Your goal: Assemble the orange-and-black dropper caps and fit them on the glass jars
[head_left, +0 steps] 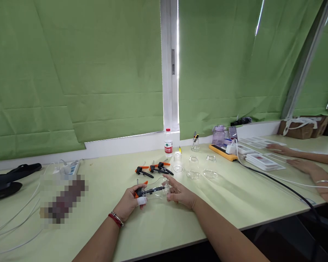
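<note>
Between my hands a clear glass bottle (159,197) lies on its side, held above the table. My left hand (125,206), with white tape on a finger, grips the black-and-orange cap (138,192) at the bottle's mouth. The cap's black stem runs inside the glass. My right hand (182,194) curls around the bottle's wide end. Just beyond, three similar caps (155,169) with black stems and orange levers lie together on the table. More clear glass bottles (193,168) stand to their right. Whether the cap is fully seated I cannot tell.
A water bottle (168,143) and a glass holding pens (195,145) stand near the wall. On the right are an orange power strip (223,153), a purple jug (219,136), a black cable and stacked cards (264,162). Another person's hands (300,165) rest there. White cables lie left.
</note>
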### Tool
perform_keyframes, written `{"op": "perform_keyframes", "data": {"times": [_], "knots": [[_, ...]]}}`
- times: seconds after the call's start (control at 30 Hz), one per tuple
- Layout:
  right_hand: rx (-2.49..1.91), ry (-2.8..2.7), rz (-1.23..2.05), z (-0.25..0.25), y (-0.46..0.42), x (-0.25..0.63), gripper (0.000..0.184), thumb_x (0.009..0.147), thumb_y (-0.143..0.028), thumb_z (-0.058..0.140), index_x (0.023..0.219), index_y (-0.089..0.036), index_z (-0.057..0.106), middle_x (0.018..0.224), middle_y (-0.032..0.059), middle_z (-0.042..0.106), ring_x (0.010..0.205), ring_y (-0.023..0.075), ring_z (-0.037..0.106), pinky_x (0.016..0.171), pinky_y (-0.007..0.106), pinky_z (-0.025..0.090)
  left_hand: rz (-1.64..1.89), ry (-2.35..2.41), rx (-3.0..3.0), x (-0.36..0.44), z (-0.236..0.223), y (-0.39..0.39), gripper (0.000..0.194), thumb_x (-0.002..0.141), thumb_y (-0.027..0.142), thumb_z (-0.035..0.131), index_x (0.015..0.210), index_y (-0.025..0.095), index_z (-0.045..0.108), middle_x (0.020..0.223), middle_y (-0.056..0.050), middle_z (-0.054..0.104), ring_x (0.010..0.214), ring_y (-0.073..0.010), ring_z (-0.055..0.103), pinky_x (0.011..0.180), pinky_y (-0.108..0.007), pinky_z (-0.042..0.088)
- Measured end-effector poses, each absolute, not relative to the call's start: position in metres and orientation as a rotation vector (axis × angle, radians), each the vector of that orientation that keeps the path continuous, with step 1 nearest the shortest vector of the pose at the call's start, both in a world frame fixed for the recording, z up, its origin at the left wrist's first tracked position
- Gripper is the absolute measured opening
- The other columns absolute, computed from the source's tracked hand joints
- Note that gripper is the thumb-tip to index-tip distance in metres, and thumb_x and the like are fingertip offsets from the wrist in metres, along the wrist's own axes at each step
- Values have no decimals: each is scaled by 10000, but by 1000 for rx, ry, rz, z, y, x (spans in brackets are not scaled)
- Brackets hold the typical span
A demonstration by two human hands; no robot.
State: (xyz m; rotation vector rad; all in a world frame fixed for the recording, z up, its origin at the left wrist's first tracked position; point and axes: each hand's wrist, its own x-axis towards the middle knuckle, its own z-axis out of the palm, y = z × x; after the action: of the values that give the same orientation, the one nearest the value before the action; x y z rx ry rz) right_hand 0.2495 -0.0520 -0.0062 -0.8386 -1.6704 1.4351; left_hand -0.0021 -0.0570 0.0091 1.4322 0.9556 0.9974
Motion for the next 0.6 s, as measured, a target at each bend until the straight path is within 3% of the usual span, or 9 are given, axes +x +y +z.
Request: {"op": "perform_keyframes", "data": {"times": [0.17,0.3,0.37,0.5,0.6], "knots": [[-821,-1644,1449,-9,-49,250,806,636,-386,750,1340,-307,366,1099,48,509,615,59,480,518,207,395,942,936,1435,-3,9,-58,593,569,240,778,1122,146,585,758,12,545,556,-96,508,498,-259,479],[-921,-1667,1410,-8,-47,246,590,753,-547,585,1204,-178,491,752,8,594,454,51,417,435,198,299,939,920,1450,-3,7,-59,609,548,213,791,1120,162,589,747,27,518,585,-94,496,521,-256,485],[-989,-1682,1388,-8,-46,245,577,794,-623,465,1111,-146,533,636,-5,586,377,44,357,397,202,242,942,915,1457,-2,7,-59,609,547,210,791,1120,168,590,750,27,512,600,-99,499,521,-255,485],[-1047,-1695,1336,-10,-44,244,601,803,-666,394,1023,-136,569,608,0,568,393,54,367,405,211,241,938,910,1460,-2,7,-58,596,548,232,792,1109,172,600,760,20,515,594,-98,494,511,-251,479],[-982,-1692,1319,-12,-45,246,562,778,-631,489,1074,-160,574,731,19,568,508,71,429,447,209,271,945,920,1456,-2,8,-58,601,542,251,796,1107,175,607,758,19,519,588,-94,486,514,-250,475]]}}
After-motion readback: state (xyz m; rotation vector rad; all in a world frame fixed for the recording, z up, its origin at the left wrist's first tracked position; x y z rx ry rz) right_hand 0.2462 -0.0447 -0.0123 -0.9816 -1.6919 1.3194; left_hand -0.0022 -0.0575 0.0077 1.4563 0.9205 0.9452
